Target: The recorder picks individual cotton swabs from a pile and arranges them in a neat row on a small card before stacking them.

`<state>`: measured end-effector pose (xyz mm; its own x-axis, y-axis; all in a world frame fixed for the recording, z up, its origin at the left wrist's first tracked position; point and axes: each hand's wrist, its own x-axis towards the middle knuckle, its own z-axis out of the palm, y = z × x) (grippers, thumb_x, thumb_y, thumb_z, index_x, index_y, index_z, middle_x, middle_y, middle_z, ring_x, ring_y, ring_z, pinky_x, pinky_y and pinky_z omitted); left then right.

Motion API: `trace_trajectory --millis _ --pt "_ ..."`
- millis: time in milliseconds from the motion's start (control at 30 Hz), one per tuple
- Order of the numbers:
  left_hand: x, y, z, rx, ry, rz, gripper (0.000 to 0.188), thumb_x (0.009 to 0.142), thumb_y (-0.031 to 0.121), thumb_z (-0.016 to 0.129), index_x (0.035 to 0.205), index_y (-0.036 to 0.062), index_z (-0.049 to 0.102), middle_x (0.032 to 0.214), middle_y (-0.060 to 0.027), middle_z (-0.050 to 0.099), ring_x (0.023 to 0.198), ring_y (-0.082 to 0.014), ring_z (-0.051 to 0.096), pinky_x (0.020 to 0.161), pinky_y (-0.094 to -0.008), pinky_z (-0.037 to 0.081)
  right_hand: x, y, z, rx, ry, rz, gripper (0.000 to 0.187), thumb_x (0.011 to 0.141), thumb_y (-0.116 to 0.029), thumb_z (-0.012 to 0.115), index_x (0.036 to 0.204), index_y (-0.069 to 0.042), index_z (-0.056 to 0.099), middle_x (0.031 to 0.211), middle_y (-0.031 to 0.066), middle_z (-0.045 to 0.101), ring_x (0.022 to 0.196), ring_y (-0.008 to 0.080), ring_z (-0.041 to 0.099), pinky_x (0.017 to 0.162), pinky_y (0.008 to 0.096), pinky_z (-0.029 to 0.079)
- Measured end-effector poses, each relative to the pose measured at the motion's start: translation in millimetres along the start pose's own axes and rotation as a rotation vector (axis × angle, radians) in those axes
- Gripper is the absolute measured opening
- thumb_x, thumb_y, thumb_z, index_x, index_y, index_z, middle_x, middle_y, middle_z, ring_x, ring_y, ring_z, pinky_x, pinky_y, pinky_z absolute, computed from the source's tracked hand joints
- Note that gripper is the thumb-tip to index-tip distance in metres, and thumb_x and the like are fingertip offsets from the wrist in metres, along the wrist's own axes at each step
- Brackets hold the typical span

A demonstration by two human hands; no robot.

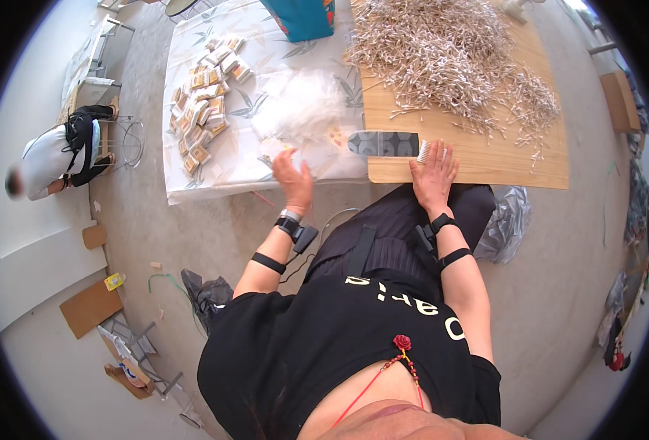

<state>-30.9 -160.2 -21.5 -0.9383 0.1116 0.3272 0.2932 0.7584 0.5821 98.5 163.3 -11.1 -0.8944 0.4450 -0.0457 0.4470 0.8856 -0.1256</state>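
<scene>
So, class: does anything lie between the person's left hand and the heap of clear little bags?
Nothing visible. The left hand hovers at the near edge of the clear bags, with only the leaf-patterned cloth between them.

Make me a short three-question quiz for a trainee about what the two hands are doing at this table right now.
1. True or false: the right hand lies flat on the wooden board beside a small bundle of white sticks.
2. Which is the left hand over? A) the wooden board B) the leaf-print cloth C) the teal bag
3. Fill in: the filled small packets lie to the ____ of the heap of clear bags.

Key
1. True.
2. B, near the cloth's front edge, below the clear bags.
3. Left. The big loose pile of sticks covers the far part of the board.
</scene>
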Motion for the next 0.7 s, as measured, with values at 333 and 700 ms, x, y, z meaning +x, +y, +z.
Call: trace_trajectory --millis 333,700 --pt "11.0 -133.0 -46.8 0.222 0.186 -0.389 0.048 0.085 0.019 0.079 0.127 0.0059 0.059 0.128 -0.0155 0.060 0.127 -0.0365 0.050 0.109 -0.0508 0.037 -0.6 1.7 5.3 0.007 0.040 -0.021 0.087 0.108 -0.062 0.036 0.167 -0.001 0.015 0.176 0.0142 0.013 0.163 0.0341 -0.002 0.129 0.0568 -0.004" --pt "35.5 -124.3 -52.9 0.355 -0.065 -0.202 0.054 0.085 0.027 0.079 0.132 0.0041 0.062 0.134 -0.0155 0.060 0.131 -0.0353 0.051 0.111 -0.0505 0.039 -1.0 1.9 4.5 0.013 0.061 -0.030 0.086 0.107 -0.061 0.036 0.166 -0.001 0.017 0.175 0.0140 0.014 0.163 0.0340 -0.001 0.129 0.0563 -0.004"
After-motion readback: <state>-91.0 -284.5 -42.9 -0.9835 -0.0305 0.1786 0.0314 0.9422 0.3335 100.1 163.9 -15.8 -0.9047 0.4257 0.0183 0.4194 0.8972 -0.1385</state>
